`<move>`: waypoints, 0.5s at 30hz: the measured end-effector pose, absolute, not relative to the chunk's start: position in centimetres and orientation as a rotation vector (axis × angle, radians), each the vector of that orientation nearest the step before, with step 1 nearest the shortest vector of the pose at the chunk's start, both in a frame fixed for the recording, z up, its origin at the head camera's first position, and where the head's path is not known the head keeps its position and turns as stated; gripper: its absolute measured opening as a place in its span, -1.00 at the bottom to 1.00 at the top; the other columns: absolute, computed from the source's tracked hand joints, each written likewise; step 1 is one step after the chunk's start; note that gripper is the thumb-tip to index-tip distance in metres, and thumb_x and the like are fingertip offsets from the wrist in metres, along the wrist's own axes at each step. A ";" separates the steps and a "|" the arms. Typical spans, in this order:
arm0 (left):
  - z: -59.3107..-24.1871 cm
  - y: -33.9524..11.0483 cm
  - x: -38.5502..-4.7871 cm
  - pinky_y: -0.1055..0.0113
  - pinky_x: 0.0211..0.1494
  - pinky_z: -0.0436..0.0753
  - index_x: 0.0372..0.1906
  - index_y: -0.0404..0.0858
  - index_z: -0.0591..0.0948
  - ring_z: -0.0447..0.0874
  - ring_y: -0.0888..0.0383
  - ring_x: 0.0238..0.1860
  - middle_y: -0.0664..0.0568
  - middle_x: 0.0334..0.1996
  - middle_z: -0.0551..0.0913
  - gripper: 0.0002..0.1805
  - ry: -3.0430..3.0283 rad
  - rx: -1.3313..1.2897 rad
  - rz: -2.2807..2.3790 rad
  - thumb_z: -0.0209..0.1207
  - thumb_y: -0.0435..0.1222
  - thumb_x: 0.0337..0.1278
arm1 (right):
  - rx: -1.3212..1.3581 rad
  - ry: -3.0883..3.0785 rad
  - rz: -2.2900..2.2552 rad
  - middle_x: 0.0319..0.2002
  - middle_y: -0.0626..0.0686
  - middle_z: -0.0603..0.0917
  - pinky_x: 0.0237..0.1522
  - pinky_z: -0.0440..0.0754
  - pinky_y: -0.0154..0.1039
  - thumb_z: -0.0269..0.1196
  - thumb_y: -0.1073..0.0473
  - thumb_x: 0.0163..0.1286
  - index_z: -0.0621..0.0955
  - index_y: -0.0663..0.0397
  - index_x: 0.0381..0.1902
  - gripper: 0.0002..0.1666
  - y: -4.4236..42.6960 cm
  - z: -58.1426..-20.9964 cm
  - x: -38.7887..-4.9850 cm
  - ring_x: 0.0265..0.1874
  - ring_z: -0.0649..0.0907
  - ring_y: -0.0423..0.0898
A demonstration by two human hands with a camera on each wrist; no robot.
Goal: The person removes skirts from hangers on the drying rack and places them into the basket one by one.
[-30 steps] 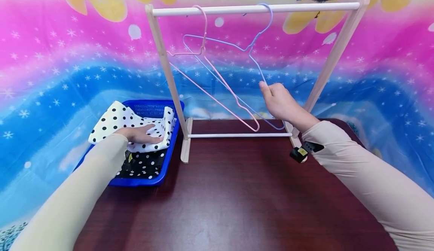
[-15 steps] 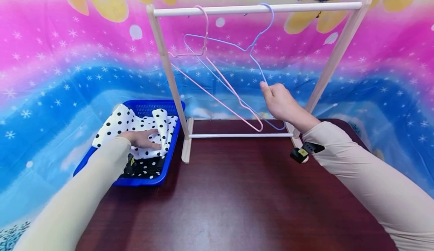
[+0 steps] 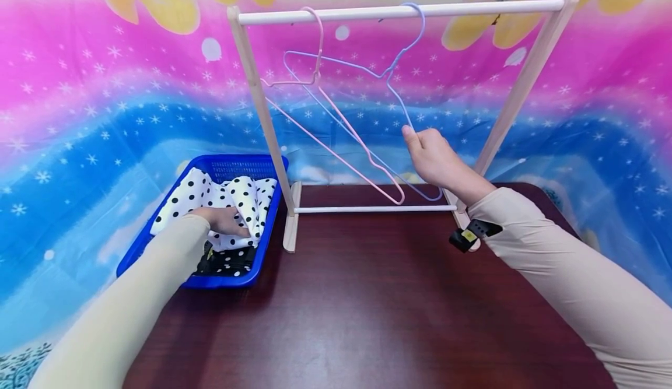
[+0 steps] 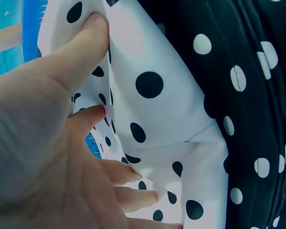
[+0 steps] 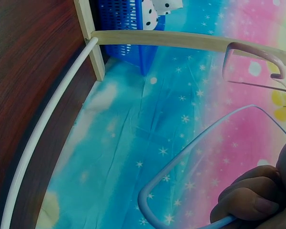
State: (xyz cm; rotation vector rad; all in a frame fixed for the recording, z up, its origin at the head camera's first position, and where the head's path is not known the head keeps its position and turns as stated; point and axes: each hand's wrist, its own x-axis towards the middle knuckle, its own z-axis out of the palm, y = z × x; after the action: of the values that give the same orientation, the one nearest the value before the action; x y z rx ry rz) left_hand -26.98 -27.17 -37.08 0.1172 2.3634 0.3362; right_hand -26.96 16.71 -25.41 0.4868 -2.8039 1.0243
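My left hand [image 3: 226,221] is in the blue basket [image 3: 217,282], touching a bunched white cloth with black dots [image 3: 193,193]. In the left wrist view its thumb [image 4: 88,40] lies apart from the other fingers, along a fold. Beneath the white cloth lies a black cloth with white dots [image 3: 226,262]. My right hand [image 3: 433,156] grips the right arm of a blue hanger [image 3: 396,86]. That hanger hooks over the white top bar [image 3: 362,14] of a wooden rack. A pink hanger [image 3: 349,126] hangs left of it, partly in front.
The rack's wooden posts [image 3: 525,91] stand on the dark wood table [image 3: 341,295]. A thin white lower bar [image 3: 367,209] joins them near the tabletop. Close by the left post [image 3: 259,109] is the basket. A colourful patterned cloth backdrop [image 3: 79,121] hangs behind.
My left hand has shifted slightly right and down, and the white cloth has bunched up and drawn farther into the basket. My right hand keeps its grip on the blue hanger.
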 end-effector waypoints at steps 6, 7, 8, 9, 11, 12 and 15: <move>-37.5 -26.9 -26.9 -0.30 0.55 0.14 0.57 -0.50 -0.18 -0.07 -0.47 0.55 -0.53 0.55 -0.12 0.13 2.377 0.127 0.308 0.19 0.08 0.31 | 0.468 -2.802 1.044 -0.79 -0.12 0.16 -0.68 0.18 -0.26 -0.25 -0.11 0.69 0.23 -0.01 -0.75 -0.28 16.5 -25.7 -27.1 -0.77 0.21 -0.17; -37.5 -26.8 -26.8 -0.29 0.55 0.14 0.56 -0.51 -0.18 -0.08 -0.47 0.55 -0.53 0.55 -0.12 0.12 2.379 0.128 0.302 0.19 0.07 0.31 | 0.469 -2.805 1.046 -0.79 -0.12 0.17 -0.68 0.19 -0.26 -0.25 -0.11 0.69 0.23 -0.01 -0.75 -0.28 16.5 -25.7 -27.2 -0.77 0.21 -0.17; -37.6 -26.7 -26.9 -0.28 0.55 0.17 0.56 -0.51 -0.18 -0.08 -0.47 0.55 -0.54 0.55 -0.12 0.12 2.380 0.127 0.298 0.20 0.06 0.30 | 0.471 -2.808 1.043 -0.79 -0.12 0.17 -0.68 0.19 -0.26 -0.25 -0.11 0.69 0.24 -0.01 -0.75 -0.28 16.5 -25.7 -27.2 -0.77 0.22 -0.16; -37.7 -26.7 -26.9 -0.27 0.54 0.21 0.56 -0.52 -0.18 -0.07 -0.47 0.55 -0.54 0.55 -0.12 0.13 2.381 0.119 0.293 0.21 0.05 0.30 | 0.473 -2.810 1.039 -0.79 -0.12 0.17 -0.68 0.19 -0.26 -0.25 -0.12 0.69 0.24 0.00 -0.74 -0.28 16.4 -25.7 -27.2 -0.77 0.22 -0.16; -37.8 -26.5 -26.9 -0.22 0.49 0.32 0.56 -0.51 -0.19 -0.06 -0.46 0.55 -0.54 0.54 -0.10 0.13 2.377 0.111 0.299 0.23 0.02 0.29 | 0.475 -2.814 1.034 -0.79 -0.12 0.18 -0.68 0.20 -0.25 -0.25 -0.12 0.69 0.25 0.00 -0.74 -0.28 16.4 -25.6 -27.2 -0.76 0.23 -0.16; -37.8 -26.4 -26.8 -0.19 0.47 0.38 0.56 -0.51 -0.21 -0.05 -0.46 0.55 -0.53 0.54 -0.11 0.14 2.373 0.098 0.305 0.24 0.01 0.29 | 0.480 -2.816 1.029 -0.79 -0.12 0.18 -0.68 0.20 -0.25 -0.25 -0.13 0.69 0.25 0.00 -0.74 -0.28 16.4 -25.6 -27.1 -0.76 0.23 -0.15; -37.8 -26.3 -26.7 -0.07 0.32 0.56 0.56 -0.49 -0.25 -0.02 -0.45 0.55 -0.53 0.54 -0.11 0.14 2.357 0.068 0.329 0.24 -0.04 0.29 | 0.477 -2.815 1.038 -0.79 -0.12 0.18 -0.68 0.19 -0.26 -0.24 -0.13 0.69 0.25 0.00 -0.74 -0.28 16.2 -25.5 -27.0 -0.75 0.23 -0.15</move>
State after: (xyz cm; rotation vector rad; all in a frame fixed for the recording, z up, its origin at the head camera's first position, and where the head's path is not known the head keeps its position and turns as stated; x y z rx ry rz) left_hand -26.75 -26.30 -37.81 0.0679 2.3569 0.3286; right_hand -27.04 16.15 -25.52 0.4766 -2.8145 1.0384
